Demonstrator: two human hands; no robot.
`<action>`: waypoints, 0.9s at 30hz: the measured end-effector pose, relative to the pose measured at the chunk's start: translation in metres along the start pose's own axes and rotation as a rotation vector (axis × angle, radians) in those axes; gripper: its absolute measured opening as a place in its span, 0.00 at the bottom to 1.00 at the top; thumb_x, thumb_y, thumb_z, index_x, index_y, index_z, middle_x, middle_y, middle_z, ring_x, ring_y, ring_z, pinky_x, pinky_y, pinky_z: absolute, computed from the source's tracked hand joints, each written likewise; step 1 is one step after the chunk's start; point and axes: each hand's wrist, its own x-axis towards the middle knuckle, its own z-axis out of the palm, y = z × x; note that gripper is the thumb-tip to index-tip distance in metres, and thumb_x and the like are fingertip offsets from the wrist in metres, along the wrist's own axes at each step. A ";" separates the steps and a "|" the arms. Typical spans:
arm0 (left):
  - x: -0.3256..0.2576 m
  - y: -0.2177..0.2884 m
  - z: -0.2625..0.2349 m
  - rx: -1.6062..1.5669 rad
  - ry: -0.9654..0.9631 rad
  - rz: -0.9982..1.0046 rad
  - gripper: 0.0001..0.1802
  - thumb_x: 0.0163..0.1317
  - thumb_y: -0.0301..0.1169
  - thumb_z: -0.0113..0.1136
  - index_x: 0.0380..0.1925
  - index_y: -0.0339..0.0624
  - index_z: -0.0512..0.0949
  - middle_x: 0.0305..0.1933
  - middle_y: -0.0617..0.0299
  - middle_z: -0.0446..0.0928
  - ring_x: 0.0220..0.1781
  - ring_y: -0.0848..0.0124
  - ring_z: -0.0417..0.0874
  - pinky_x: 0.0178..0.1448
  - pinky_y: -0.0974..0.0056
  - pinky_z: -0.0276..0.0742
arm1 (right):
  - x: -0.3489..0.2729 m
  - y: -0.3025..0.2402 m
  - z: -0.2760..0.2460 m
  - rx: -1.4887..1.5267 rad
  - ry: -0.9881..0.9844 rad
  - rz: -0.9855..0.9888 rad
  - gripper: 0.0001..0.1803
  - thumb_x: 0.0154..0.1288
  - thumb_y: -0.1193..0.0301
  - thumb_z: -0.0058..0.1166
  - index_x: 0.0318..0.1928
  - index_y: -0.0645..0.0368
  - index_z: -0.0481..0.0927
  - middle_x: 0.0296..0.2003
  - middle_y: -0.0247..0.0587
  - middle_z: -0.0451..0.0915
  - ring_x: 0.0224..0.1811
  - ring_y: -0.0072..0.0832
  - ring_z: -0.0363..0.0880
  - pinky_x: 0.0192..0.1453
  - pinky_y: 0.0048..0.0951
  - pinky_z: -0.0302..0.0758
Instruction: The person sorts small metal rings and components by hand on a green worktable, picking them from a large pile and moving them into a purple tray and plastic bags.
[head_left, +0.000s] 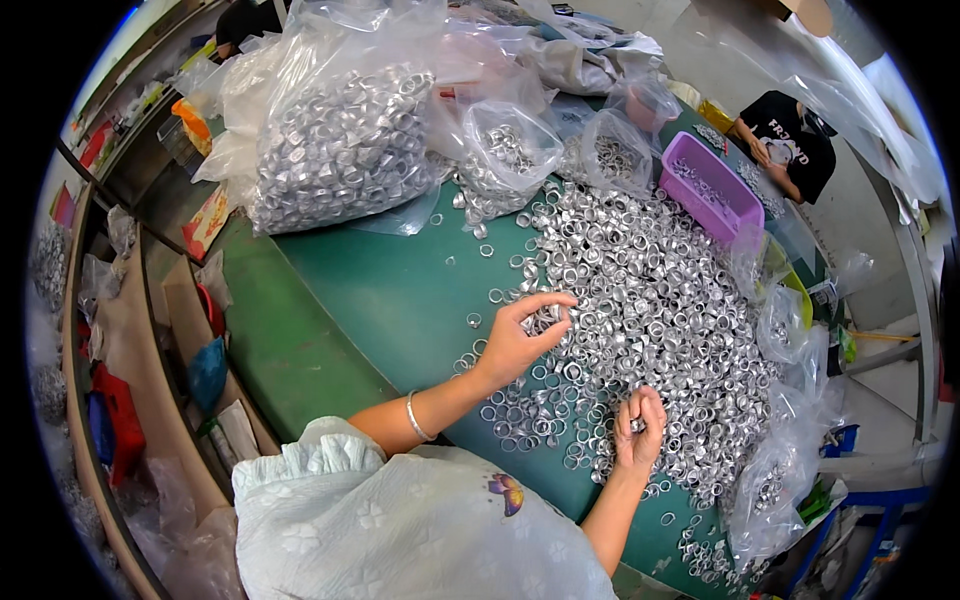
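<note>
Green felt tabletop [400, 290], frame centre: small silver metal rings [640, 290] being pinched from the pile by left hand [520, 335]; right hand [640, 425] curled shut on some. Best picked from the loose pile edge.

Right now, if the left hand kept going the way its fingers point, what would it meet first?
Probably the heap of silver rings: the left hand points right, fingertips already at its edge, seemingly pinching a few rings. Depth is hard to judge.

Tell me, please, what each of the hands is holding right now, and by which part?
The left hand pinches small silver metal rings between its fingertips. The right hand is closed around one more ring. Where on the rings the fingers grip is too small to tell.
</note>
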 end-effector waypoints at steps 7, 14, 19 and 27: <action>-0.003 -0.001 0.006 0.194 -0.025 0.187 0.14 0.52 0.21 0.57 0.41 0.37 0.77 0.39 0.63 0.78 0.43 0.76 0.76 0.52 0.70 0.69 | -0.001 -0.001 0.005 0.026 -0.002 -0.018 0.09 0.62 0.75 0.45 0.42 0.63 0.72 0.22 0.34 0.63 0.14 0.21 0.60 0.12 0.16 0.59; 0.004 -0.019 -0.002 -0.159 -0.171 -0.311 0.13 0.57 0.28 0.57 0.43 0.39 0.74 0.35 0.64 0.75 0.33 0.76 0.74 0.34 0.73 0.71 | 0.000 -0.001 0.006 0.117 0.045 -0.026 0.09 0.61 0.76 0.45 0.41 0.64 0.73 0.22 0.35 0.63 0.16 0.21 0.59 0.13 0.17 0.57; 0.017 -0.032 -0.026 -0.594 -0.087 -0.651 0.13 0.64 0.36 0.49 0.44 0.42 0.72 0.33 0.65 0.74 0.26 0.78 0.72 0.19 0.77 0.62 | 0.001 -0.001 0.003 0.285 0.063 -0.042 0.09 0.64 0.75 0.42 0.42 0.62 0.72 0.24 0.35 0.63 0.16 0.21 0.58 0.13 0.18 0.57; 0.065 -0.014 -0.048 -0.330 0.078 -0.394 0.14 0.62 0.33 0.52 0.47 0.42 0.70 0.31 0.65 0.74 0.24 0.79 0.73 0.18 0.77 0.64 | 0.002 -0.002 0.003 0.378 0.143 -0.067 0.06 0.65 0.74 0.41 0.40 0.61 0.70 0.22 0.33 0.62 0.17 0.20 0.55 0.14 0.19 0.55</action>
